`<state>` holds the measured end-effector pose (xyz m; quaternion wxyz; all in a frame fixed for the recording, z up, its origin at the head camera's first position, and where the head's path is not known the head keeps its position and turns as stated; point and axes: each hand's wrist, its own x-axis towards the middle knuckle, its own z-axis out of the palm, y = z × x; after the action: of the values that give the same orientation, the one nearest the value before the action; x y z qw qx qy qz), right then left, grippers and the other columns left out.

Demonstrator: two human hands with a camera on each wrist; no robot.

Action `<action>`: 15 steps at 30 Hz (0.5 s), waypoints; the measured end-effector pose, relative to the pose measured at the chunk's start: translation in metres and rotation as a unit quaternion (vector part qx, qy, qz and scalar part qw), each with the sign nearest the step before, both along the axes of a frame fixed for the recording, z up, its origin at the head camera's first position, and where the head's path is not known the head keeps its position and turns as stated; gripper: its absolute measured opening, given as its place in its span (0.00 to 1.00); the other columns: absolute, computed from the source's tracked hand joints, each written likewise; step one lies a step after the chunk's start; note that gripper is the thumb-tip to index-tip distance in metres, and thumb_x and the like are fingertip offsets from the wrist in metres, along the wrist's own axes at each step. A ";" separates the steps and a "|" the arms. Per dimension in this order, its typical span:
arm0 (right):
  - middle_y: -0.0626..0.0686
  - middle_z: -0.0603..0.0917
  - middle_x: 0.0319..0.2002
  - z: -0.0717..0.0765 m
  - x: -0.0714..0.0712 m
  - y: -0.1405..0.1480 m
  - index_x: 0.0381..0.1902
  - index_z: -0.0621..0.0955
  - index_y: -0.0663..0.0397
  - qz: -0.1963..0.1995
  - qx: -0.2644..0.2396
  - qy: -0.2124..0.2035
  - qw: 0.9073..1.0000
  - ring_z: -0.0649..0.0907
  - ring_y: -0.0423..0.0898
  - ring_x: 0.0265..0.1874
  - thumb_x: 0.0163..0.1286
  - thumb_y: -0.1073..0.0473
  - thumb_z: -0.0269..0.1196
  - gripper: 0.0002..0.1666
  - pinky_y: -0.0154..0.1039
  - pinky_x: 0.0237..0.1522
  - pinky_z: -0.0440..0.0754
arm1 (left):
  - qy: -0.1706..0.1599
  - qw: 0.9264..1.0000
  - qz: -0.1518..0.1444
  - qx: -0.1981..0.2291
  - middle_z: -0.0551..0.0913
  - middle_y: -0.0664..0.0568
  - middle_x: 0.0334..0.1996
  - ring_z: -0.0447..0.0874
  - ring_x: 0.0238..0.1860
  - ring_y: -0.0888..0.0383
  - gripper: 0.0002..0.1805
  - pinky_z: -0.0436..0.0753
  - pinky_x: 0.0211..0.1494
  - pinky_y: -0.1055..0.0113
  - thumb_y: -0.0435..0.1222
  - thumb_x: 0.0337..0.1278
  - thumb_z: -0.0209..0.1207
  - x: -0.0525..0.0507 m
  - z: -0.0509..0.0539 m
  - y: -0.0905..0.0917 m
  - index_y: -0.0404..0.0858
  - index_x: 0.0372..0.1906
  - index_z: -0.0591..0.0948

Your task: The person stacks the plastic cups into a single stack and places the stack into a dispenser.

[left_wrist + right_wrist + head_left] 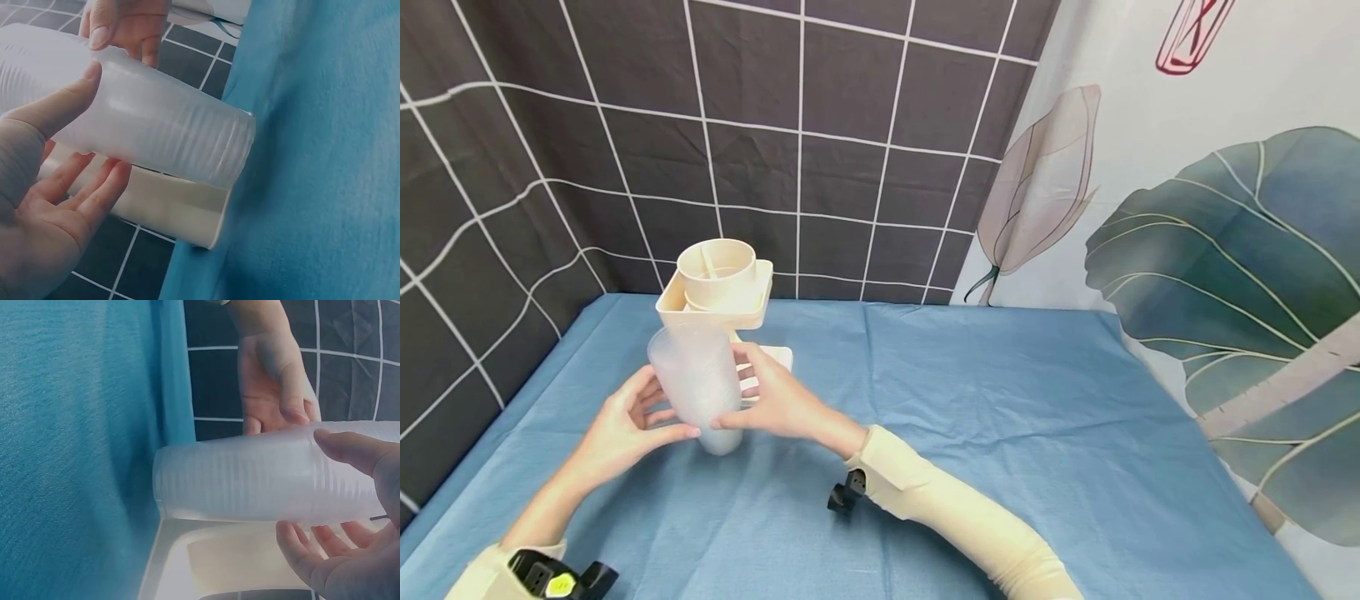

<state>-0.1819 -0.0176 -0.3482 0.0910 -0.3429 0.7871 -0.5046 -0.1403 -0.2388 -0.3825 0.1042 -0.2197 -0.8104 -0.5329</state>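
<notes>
A stack of translucent plastic cups (695, 379) is held between both hands, low over the blue cloth and tilted slightly. My left hand (628, 423) grips its left side; in the left wrist view the thumb lies on one side of the stack (169, 122) and the fingers on the other. From the right, my right hand (784, 398) holds the same stack, its thumb (350, 449) on the near side and fingertips on the opposite one. Right behind the cups stands a cream plastic stand (752, 312) with a round cup-like holder (721, 279) on top.
Blue cloth (1000, 433) covers the table. Dark fabric with a white grid (842, 167) hangs at the back and left, and a white leaf-print curtain (1210, 250) at the right. The stand's pale base (780, 357) sits partly behind the right hand.
</notes>
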 end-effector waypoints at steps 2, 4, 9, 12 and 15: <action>0.55 0.72 0.62 0.003 0.002 0.001 0.67 0.61 0.57 -0.001 -0.004 0.000 1.000 0.80 0.41 0.49 0.53 0.65 0.73 0.47 0.30 0.51 0.81 | 0.007 1.000 -0.002 0.013 0.74 0.75 0.54 0.77 0.51 0.77 0.48 0.80 0.47 0.82 0.17 0.35 0.69 0.002 0.003 0.001 0.34 0.68 0.62; 0.55 0.72 0.62 0.006 0.004 0.002 0.66 0.62 0.56 -0.003 -0.009 0.001 1.000 0.80 0.41 0.49 0.53 0.64 0.73 0.46 0.28 0.51 0.81 | 0.014 0.999 -0.005 0.030 0.75 0.73 0.54 0.77 0.50 0.76 0.48 0.80 0.47 0.82 0.15 0.34 0.68 0.003 0.006 0.003 0.35 0.67 0.63; 0.54 0.73 0.61 0.011 0.008 0.005 0.66 0.62 0.55 -0.008 -0.029 0.001 1.000 0.80 0.42 0.50 0.53 0.64 0.73 0.46 0.26 0.49 0.80 | 0.030 0.996 -0.025 0.085 0.79 0.66 0.53 0.79 0.49 0.72 0.46 0.79 0.47 0.82 0.12 0.32 0.66 0.006 0.013 0.006 0.38 0.63 0.67; 0.54 0.73 0.61 0.014 0.010 0.007 0.66 0.63 0.55 -0.011 -0.043 0.013 0.999 0.80 0.41 0.49 0.53 0.63 0.73 0.46 0.26 0.49 0.81 | 0.039 0.991 -0.043 0.119 0.80 0.63 0.52 0.80 0.48 0.70 0.45 0.80 0.48 0.82 0.10 0.32 0.65 0.008 0.017 0.007 0.37 0.62 0.68; 0.53 0.74 0.60 0.018 0.011 0.009 0.65 0.64 0.52 -0.015 -0.059 0.029 0.998 0.81 0.40 0.48 0.52 0.62 0.74 0.45 0.26 0.49 0.81 | 0.056 0.988 -0.055 0.133 0.80 0.62 0.52 0.80 0.49 0.69 0.45 0.80 0.48 0.81 0.08 0.31 0.63 0.010 0.023 0.008 0.34 0.63 0.68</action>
<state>-0.1705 -0.0090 -0.3300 0.0400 -0.3500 0.7634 -0.5414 -0.1308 -0.2306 -0.3598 0.1483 -0.2779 -0.7118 -0.6278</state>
